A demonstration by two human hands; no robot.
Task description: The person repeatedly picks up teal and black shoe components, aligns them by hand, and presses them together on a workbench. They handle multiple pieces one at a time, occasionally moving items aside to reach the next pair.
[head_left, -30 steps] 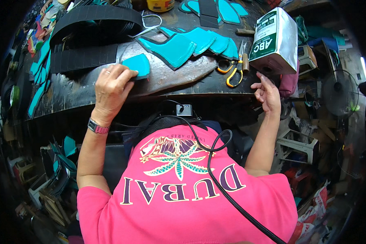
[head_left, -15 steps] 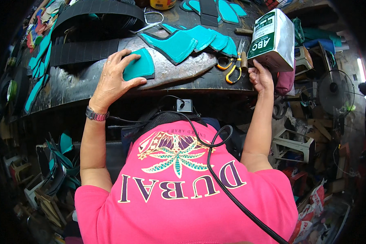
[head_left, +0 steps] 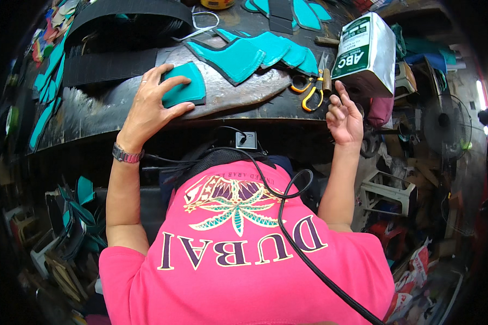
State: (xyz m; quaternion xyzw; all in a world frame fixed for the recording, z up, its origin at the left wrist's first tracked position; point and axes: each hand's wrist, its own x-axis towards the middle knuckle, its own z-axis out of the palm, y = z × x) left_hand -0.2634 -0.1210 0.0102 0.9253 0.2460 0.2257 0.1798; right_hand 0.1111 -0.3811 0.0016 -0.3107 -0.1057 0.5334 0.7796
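Note:
My left hand [head_left: 149,105] grips a teal fabric piece with a dark backing [head_left: 185,86], thumb along its near edge and fingers on its top. The piece lies on a worn, smooth slab [head_left: 249,100] on the workbench. My right hand [head_left: 346,116] is at the bench's front edge with its palm showing, fingers loosely apart and nothing visible in them. Its index fingertip points up just below a metal tin [head_left: 363,59] with a green and white label. Yellow-and-black-handled scissors [head_left: 312,95] and a short wooden handle [head_left: 326,81] lie to the left of that hand.
Several overlapping teal pieces [head_left: 255,51] lie beyond the slab. A curved black strip [head_left: 119,21] stands at the far left, teal scraps [head_left: 49,81] beside it. A black cable [head_left: 309,260] crosses my pink shirt. A white stool [head_left: 387,192] stands below right.
My right hand has come down and away from the tin's lower edge, its fingers loosening and the palm turning into view. The left hand stays on the teal piece.

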